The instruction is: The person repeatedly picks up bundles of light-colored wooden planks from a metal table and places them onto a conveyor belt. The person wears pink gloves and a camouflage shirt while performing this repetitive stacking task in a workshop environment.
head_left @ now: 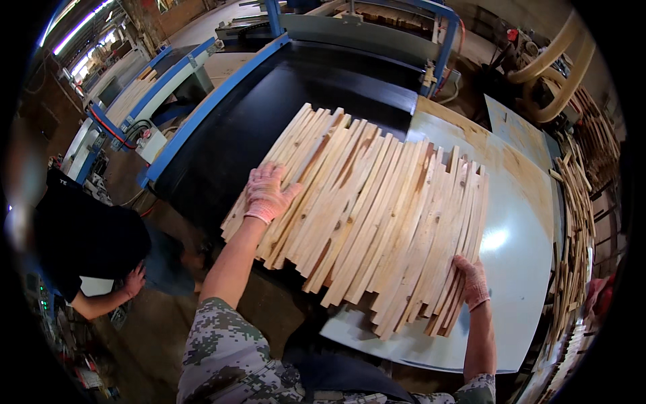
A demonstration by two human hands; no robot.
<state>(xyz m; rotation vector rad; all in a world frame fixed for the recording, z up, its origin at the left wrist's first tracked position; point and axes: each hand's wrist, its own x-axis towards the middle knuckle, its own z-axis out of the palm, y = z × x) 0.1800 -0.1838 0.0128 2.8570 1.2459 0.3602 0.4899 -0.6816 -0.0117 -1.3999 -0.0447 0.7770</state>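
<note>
Many pale wooden strips (360, 222) lie side by side in one wide layer, their ends uneven and some marked with brown streaks and knots. The layer spans a black conveyor belt (289, 87) and a smooth grey-white tabletop (518, 269). My left hand (266, 195), in a pinkish knit glove, rests flat on top of the strips near their left side, thumb spread out. At the right edge of the layer, my gloved right hand (472, 281) is closed against the outermost strips; some of its fingertips are hidden.
A blue-framed machine (356, 30) spans the belt's far end. To the left, a person in a dark shirt (101, 236) stands close to the belt. Loose strips (572, 249) are piled along the right side. A thick beige hose (552, 60) hangs at the far right.
</note>
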